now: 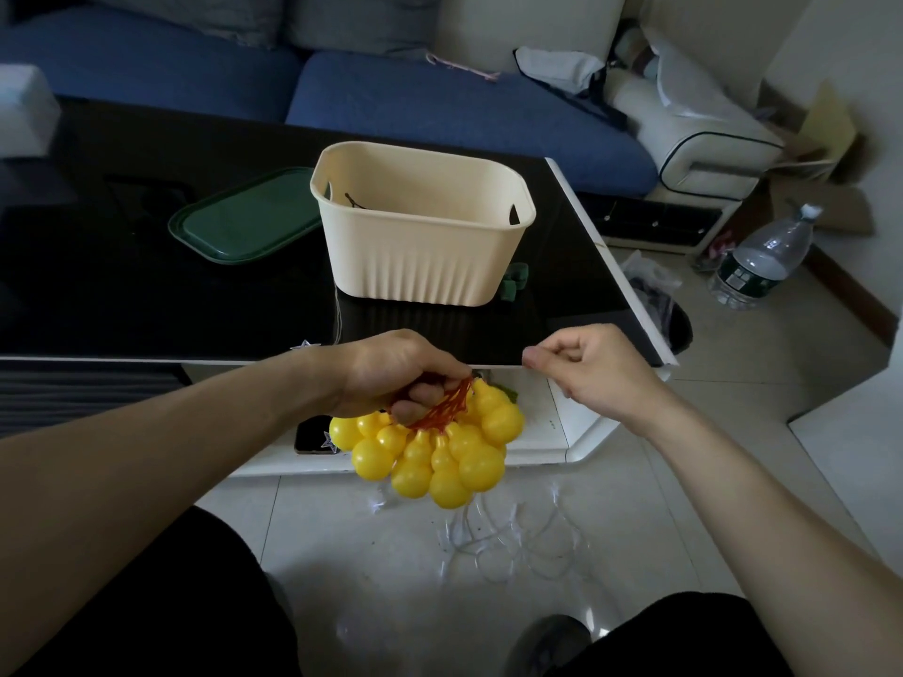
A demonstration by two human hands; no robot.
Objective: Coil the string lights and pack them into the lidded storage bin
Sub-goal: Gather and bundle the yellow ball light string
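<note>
- Left hand [391, 371] grips the bunched yellow gourd string lights [432, 449] by their red loops, below the table edge
- Right hand [581, 366] pinches a thin clear wire
- Cream bin [420, 266] stands open on the black table [122, 295], green lid [244, 217] just beside it

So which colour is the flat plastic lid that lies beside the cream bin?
Dark green lid, seen in the head view.

Glossy yellow plastic gourd lights [430, 456]; matt ribbed cream plastic bin [430, 256]; glossy black table top [146, 295]; smooth green lid [244, 217].
</note>
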